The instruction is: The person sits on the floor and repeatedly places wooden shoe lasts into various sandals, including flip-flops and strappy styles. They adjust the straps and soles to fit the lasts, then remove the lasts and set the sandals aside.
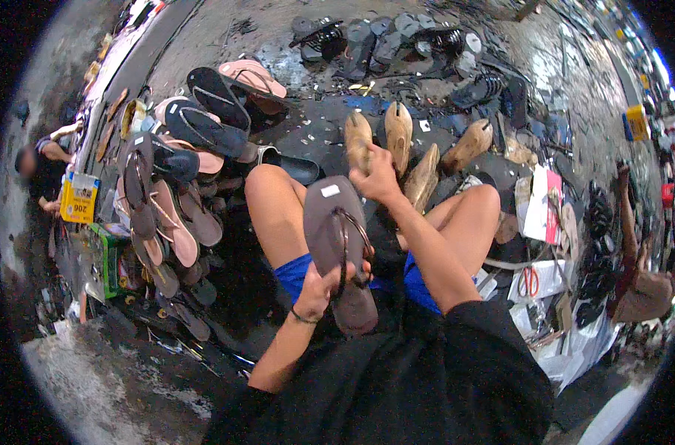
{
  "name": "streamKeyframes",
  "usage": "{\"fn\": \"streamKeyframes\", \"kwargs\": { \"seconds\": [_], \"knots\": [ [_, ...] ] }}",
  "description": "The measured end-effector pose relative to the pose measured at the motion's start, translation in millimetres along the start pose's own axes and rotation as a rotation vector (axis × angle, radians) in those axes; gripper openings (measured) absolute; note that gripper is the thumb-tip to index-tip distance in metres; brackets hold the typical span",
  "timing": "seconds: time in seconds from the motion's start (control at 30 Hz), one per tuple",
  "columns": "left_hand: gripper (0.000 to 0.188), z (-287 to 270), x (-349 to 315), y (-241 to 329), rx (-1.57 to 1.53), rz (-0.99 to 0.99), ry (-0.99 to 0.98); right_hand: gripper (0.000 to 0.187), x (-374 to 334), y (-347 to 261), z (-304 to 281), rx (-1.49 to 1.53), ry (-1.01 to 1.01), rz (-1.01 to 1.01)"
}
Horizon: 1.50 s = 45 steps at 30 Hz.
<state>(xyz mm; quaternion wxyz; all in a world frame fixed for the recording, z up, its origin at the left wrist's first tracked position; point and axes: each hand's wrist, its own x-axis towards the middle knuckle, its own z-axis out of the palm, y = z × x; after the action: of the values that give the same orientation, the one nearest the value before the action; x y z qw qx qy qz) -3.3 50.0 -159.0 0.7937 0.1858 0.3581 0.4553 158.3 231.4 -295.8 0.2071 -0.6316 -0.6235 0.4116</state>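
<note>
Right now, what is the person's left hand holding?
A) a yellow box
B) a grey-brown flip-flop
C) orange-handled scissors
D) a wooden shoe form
B: the left hand grips the flip-flop by its strap, sole up over the lap, while the right hand reaches to a shoe form.

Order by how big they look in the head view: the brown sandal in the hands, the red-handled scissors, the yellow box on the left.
1. Brown sandal, clearly largest, but nearest to the camera.
2. Yellow box.
3. Red-handled scissors, smallest.
</note>
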Motion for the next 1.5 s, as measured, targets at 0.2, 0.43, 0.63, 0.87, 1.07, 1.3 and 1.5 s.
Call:
{"fn": "streamKeyframes", "kwargs": {
  "seconds": [0.2,0.43,0.63,0.87,1.07,1.3,1.5],
  "knots": [
    [0.066,-48,45,6,-0.103,0.213,0.06,0.067,-137,-20,-84,1.163,-0.188,0.102],
    [0.083,-47,57,3,-0.11,0.164,0.254,0.063,-231,-103,-124,0.473,-0.322,0.046],
    [0.088,-29,19,-27,-0.217,0.191,0.42,0.068,-221,-127,-67,0.044,-0.144,-0.227],
    [0.087,-43,19,-40,-0.245,0.195,0.525,0.065,-201,-132,-29,0.012,0.032,-0.321],
    [0.083,-66,34,-40,-0.235,0.253,0.492,0.065,-182,-124,9,0.024,0.144,-0.312],
    [0.069,-51,64,-1,-0.149,0.405,0.214,0.063,-171,-151,-34,0.081,0.339,-0.45],
    [0.068,1,60,46,0.482,0.533,0.262,0.081,-169,-135,-45,-0.068,0.372,-0.532]
  ]
}}
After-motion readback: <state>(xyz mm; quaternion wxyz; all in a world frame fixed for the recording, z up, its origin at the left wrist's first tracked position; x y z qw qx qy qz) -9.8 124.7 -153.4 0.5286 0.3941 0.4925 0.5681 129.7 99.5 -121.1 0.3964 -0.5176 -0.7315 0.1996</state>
